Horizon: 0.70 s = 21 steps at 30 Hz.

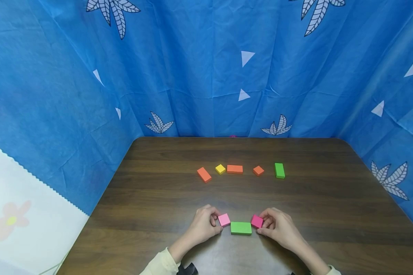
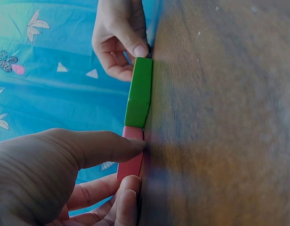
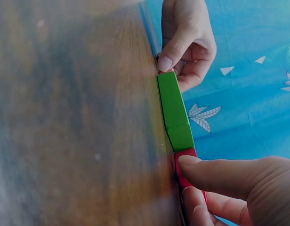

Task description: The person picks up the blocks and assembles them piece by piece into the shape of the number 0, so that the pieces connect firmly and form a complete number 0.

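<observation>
Between my hands a light green rectangular block (image 1: 241, 228) lies flat on the table, its long side running left to right. My left hand (image 1: 204, 224) pinches a light pink square block (image 1: 224, 219) with thumb and fingers, by the green block's upper left corner. On the other side my right hand (image 1: 278, 228) pinches a deep pink square block (image 1: 256, 221), tilted at the green block's upper right corner. The left wrist view shows the pink block (image 2: 130, 155) close against the green block's end; in the right wrist view the deep pink block (image 3: 185, 169) sits likewise.
Farther back on the brown wooden table (image 1: 151, 183) is a loose row: an orange rectangular block (image 1: 204, 174), a yellow square block (image 1: 220, 169), another orange rectangle (image 1: 234, 169), an orange square block (image 1: 258, 170) and a green rectangle (image 1: 280, 170). Blue patterned cloth (image 1: 192, 68) hangs behind.
</observation>
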Tool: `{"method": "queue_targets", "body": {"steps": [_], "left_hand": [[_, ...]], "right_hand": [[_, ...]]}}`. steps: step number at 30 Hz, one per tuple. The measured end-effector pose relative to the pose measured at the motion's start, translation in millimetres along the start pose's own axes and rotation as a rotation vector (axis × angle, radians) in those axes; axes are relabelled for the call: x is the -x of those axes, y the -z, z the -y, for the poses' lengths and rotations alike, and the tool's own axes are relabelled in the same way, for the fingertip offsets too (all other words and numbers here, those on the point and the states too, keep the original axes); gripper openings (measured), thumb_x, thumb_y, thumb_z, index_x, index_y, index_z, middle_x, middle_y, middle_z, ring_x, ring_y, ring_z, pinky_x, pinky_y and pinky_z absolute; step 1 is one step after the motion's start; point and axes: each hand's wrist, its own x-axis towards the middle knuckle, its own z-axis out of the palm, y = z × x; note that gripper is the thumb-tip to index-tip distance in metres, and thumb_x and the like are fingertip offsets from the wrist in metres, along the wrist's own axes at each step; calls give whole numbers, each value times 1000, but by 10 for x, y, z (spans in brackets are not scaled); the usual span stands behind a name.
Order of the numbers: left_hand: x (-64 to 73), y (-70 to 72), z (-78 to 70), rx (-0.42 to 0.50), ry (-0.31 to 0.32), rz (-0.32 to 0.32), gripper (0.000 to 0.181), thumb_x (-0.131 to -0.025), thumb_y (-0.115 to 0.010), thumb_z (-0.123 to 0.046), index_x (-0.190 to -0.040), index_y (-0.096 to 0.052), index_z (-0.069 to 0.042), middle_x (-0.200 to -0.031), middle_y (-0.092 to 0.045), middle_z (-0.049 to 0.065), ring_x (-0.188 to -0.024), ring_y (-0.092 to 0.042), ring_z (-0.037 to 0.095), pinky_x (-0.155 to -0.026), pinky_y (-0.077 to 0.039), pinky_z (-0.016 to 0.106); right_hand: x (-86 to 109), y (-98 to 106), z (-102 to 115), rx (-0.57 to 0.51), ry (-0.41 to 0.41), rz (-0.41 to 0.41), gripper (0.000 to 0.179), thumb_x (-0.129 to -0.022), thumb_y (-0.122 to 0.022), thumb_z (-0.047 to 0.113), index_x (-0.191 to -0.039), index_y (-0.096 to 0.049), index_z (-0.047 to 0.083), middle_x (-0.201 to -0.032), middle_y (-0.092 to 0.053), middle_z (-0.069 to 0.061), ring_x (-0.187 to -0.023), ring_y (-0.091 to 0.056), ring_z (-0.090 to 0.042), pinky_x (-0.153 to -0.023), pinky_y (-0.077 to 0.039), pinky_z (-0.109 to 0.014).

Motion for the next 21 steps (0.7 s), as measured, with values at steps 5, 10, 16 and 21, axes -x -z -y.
{"method": "queue_targets", "body": {"steps": [5,10,16,21], "left_hand": [[2,-2,2,-20,6,3,24,-67,-84,-4,-85,-68,-6,-74,-53,-4,-64,-46,-1,-67,-39,18],[-1,-7,8,-35,13,3,25,-67,-85,-5,-86,-68,-7,-75,-53,-5,-66,-46,1,-69,-38,20],[-6,13,-8,-9,16,37,31,-68,-85,-4,-94,-67,-4,-78,-55,-4,-63,-48,-1,-68,-40,19],[-67,143,-35,-16,4,85,37,-66,-86,-6,-98,-67,-3,-80,-57,-1,-64,-51,0,-75,-42,25]], "right_hand": [[-5,-10,-10,16,7,-7,32,-68,-88,9,-92,-66,7,-79,-59,3,-65,-53,2,-57,-49,-18],[-5,-9,-10,22,12,-4,34,-67,-88,8,-93,-66,6,-80,-59,3,-66,-53,2,-57,-50,-18],[1,-3,-8,16,10,6,37,-66,-89,9,-95,-66,5,-81,-58,2,-66,-53,1,-57,-50,-18],[1,3,-14,2,23,13,39,-65,-89,10,-96,-66,5,-82,-58,1,-66,-54,1,-57,-50,-18]]}}
